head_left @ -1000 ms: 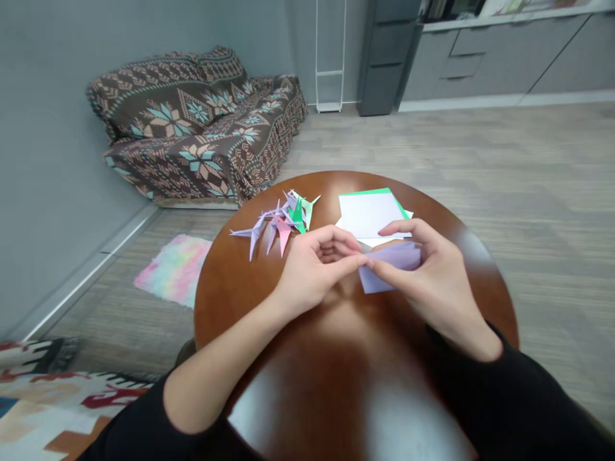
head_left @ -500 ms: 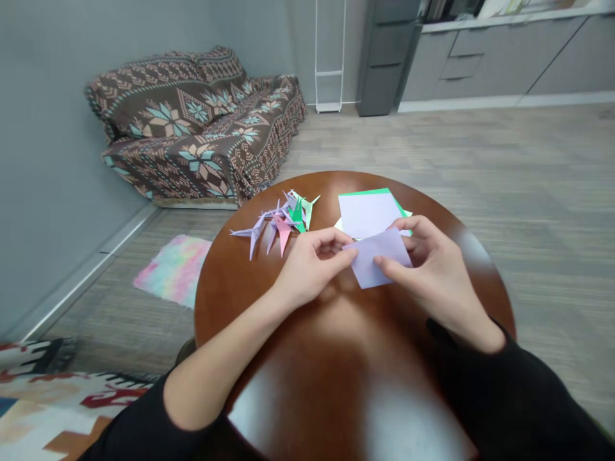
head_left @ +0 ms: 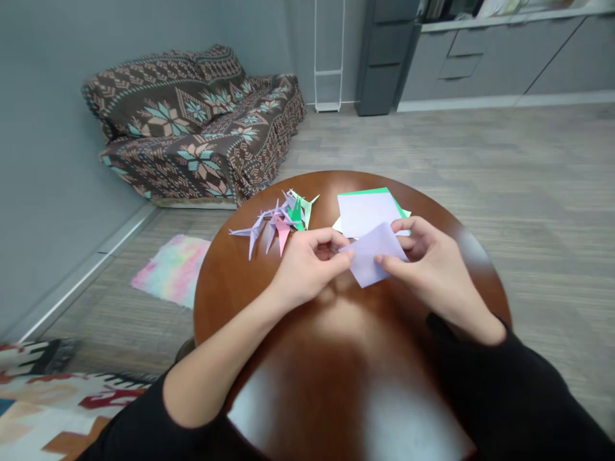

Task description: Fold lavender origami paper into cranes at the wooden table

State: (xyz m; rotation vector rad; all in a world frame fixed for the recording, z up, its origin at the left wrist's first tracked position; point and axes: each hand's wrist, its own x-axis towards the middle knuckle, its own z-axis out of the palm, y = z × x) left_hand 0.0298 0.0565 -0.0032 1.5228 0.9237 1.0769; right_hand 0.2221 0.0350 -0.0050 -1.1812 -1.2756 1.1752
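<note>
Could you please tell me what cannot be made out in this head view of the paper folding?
- Lavender folded paper: its underside and side edges, covered by left hand and right hand.
- Stack of flat square sheets: lower sheets' count, hidden under the top one.
- Pile of small folded paper figures: number, overlapping and too small.

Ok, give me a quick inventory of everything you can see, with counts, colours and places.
lavender paper: one, pale purple, held between both hands above the table
paper stack: one, lavender sheet on top, green beneath, far side of table
origami cranes: several, purple, pink, green, far left of table
table: one, round, brown wood
sofa: one, brown patterned throw, by the wall
small rug: one, pastel, on the floor
left hand: pinching the paper's left edge
right hand: pinching its right side
</note>
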